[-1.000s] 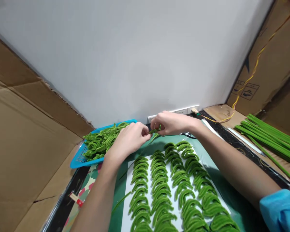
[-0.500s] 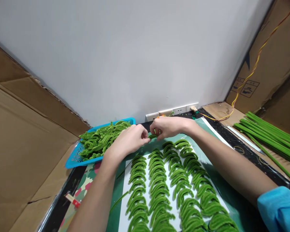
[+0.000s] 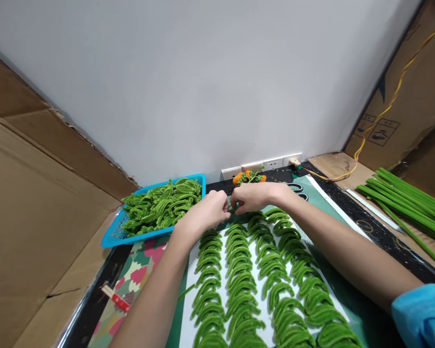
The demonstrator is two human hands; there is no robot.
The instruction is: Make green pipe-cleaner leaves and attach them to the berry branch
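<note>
My left hand (image 3: 215, 208) and my right hand (image 3: 252, 197) meet above the far edge of a white sheet (image 3: 223, 270). The fingers of both are closed in a pinch on a small green pipe cleaner piece (image 3: 232, 208), mostly hidden by the fingertips. Below them, curved fuzzy green pipe cleaner pieces (image 3: 239, 280) lie in several overlapping columns on the sheet. A blue plastic basket (image 3: 110, 237) to the left of my left hand holds a heap of looped green pieces (image 3: 163, 203).
Behind my right hand lie orange fuzzy flowers (image 3: 250, 178) and scissors (image 3: 296, 187). Long green pipe cleaners (image 3: 409, 205) rest at the right. A power strip (image 3: 273, 164) runs along the wall; cardboard (image 3: 39, 193) stands at the left. A red-wrapped stick bundle (image 3: 116, 298) lies near my left forearm.
My hands have drawn closer together, with the left shifting right. The orange flowers and the scissors handles now show past my right hand. The view has shifted slightly.
</note>
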